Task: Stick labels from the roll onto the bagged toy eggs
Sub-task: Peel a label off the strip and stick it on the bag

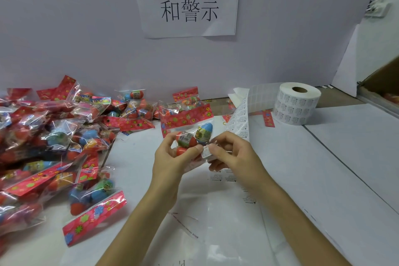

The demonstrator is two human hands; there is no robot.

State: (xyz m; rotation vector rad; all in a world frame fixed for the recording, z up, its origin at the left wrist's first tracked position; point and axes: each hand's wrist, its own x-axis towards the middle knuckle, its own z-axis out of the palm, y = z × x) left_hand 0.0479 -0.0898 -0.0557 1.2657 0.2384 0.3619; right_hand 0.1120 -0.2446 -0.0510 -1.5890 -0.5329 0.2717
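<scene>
My left hand (172, 157) grips a clear bag of toy eggs (190, 131) with a red flowered header, held up over the table's middle. Red and blue eggs show inside it. A small white label (206, 151) lies on the bag's lower right part, under my left thumb and the fingertips of my right hand (231, 153), which pinch it. The label roll (298, 106) stands at the back right. Its backing strip (240, 121) trails from the roll toward my right hand.
A large heap of bagged toy eggs (49, 140) covers the left side of the white table (323, 168). A printed paper sign (187, 0) hangs on the back wall. A cardboard box edge (380, 86) shows at the far right. Loose labels (224, 178) lie below my hands.
</scene>
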